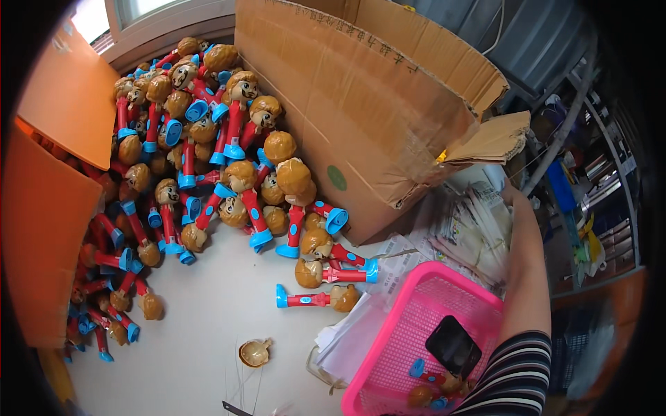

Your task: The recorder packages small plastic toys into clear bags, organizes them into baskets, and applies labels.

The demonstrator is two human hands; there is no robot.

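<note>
My right arm, in a striped sleeve, reaches up along the right side past the pink basket [416,277]. My right hand [512,196] is at the far edge of a pile of printed clear plastic bags [475,229], beside the cardboard box. Its fingers are mostly hidden, so whether it grips a bag does not show. My left hand is out of view. Closest to the basket, a toy figure [305,300] with brown hair, red body and blue base lies on its side on the white table. A loose brown hair-shaped shell [255,353] rests nearer to me.
Many similar figures [239,177] are heaped at the left and back, between orange panels [48,236] and a big cardboard box [361,104]. A black phone [453,344] and several figures lie in the basket. Papers [357,326] sit beside it; a dark blade [236,409] is at the front.
</note>
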